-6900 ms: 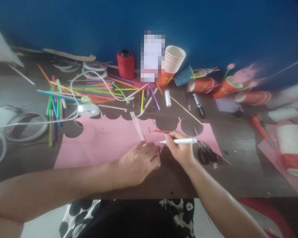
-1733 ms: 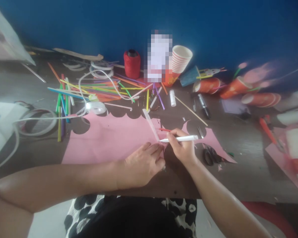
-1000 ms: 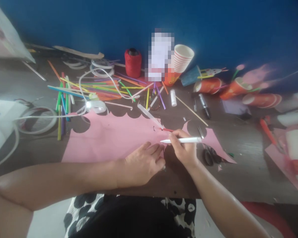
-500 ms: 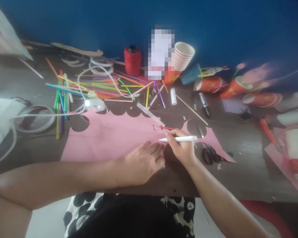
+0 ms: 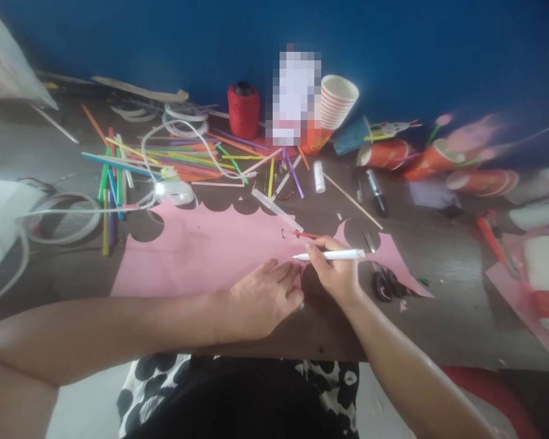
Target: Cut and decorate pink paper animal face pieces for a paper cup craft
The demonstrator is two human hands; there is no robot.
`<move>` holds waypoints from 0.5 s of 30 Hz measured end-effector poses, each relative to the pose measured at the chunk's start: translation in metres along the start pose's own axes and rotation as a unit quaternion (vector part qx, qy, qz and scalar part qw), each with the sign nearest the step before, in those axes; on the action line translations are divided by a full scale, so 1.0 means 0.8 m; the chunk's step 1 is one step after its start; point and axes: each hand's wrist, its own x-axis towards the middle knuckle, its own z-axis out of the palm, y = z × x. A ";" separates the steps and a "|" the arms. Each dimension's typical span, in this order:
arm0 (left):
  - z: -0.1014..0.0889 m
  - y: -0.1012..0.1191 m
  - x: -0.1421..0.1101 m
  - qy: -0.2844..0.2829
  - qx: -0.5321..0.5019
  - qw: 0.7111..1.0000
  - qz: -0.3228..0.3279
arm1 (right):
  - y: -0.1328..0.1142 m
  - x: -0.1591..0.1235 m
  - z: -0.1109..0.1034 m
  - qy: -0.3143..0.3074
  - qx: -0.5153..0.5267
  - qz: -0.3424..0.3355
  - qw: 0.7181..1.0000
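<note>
Head view: to the right of the pink sheet's (image 5: pixel 201 250) middle, the right hand (image 5: pixel 341 274) pinches a white pen (image 5: pixel 343 254) between thumb and fingers, its tip aimed left over the sheet; whether it touches is too fine to tell. Just beside the tip, the left hand (image 5: pixel 268 299) lies palm down at the sheet's near edge, fingers bent and close together; I cannot tell whether they grip anything underneath. Should that hand press too lightly, the sheet could slide and a stroke go astray; with the fingers so near, the tip could also mark them.

By the right knuckles, on the sheet, is a thin red stick (image 5: pixel 307 235), which a bump might roll. A clear strip (image 5: pixel 277 209) slants over the sheet's far edge. Black-handled scissors (image 5: pixel 384 285) seem to pass beneath the sheet's narrow right part; if the right forearm caught them, the paper could tear.

At the sheet's far left edge sits a white coil (image 5: pixel 174 194), with a white cable (image 5: pixel 77 211); a tug there might disturb the paper. Beyond the sheet lie coloured straws (image 5: pixel 183 160) and leaning stacked cups (image 5: pixel 338 100), which a jolt could topple.
</note>
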 end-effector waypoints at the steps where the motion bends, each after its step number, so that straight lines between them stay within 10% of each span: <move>1: 0.000 0.000 0.000 0.000 0.000 1.000 -0.001 | 0.000 0.000 0.000 0.003 0.003 0.002 1.000; 15: -0.001 0.000 -0.001 0.004 0.002 1.000 0.001 | -0.003 0.001 0.001 -0.015 0.006 -0.008 1.000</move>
